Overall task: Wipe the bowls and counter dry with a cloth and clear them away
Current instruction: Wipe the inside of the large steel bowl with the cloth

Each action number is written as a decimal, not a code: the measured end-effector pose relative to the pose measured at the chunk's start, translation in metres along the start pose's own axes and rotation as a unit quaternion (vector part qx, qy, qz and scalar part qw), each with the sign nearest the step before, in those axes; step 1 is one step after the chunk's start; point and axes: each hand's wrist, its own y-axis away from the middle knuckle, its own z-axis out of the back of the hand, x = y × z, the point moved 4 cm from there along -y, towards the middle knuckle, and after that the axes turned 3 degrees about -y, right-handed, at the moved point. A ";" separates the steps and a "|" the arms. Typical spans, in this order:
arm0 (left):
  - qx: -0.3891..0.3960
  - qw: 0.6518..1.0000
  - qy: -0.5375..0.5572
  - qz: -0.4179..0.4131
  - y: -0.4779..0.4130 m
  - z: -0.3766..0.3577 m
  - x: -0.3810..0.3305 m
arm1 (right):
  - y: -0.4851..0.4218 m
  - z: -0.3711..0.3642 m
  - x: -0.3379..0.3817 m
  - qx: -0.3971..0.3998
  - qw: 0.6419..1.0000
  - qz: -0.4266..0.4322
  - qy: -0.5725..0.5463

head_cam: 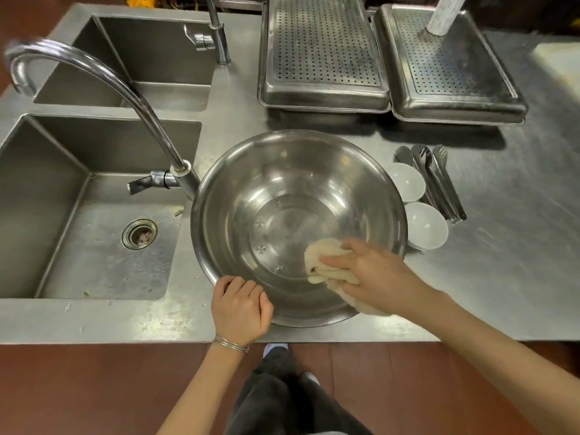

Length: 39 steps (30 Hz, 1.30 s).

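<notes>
A large steel bowl (282,196) stands on the steel counter (502,246), right of the near sink. My left hand (240,306) grips the bowl's near rim with curled fingers. Inside the bowl, at its near right wall, my right hand (373,274) presses a crumpled cream cloth (323,262) against the metal, its fingers fairly straight over the cloth. Two small white bowls (405,182) (426,226) sit on the counter just right of the big bowl, partly hidden by its rim.
Steel tongs and utensils (439,180) lie beside the white bowls. Two perforated steel trays (323,54) (448,67) stand at the back of the counter. Two sinks (94,233) (150,58) with curved taps (131,95) lie to the left. A cutting board edge (561,61) shows far right.
</notes>
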 end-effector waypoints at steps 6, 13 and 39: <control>0.006 1.000 -0.005 0.012 0.000 0.002 -0.006 | 0.101 -0.067 0.003 -0.039 0.999 -0.007 -0.020; 0.025 0.999 -0.023 0.022 0.002 0.006 -0.014 | 0.109 -0.038 -0.008 -0.269 0.956 -0.114 -0.031; 0.162 0.970 0.101 0.153 -0.015 0.012 0.087 | 0.052 -0.058 -0.102 -0.299 0.846 -0.257 -0.358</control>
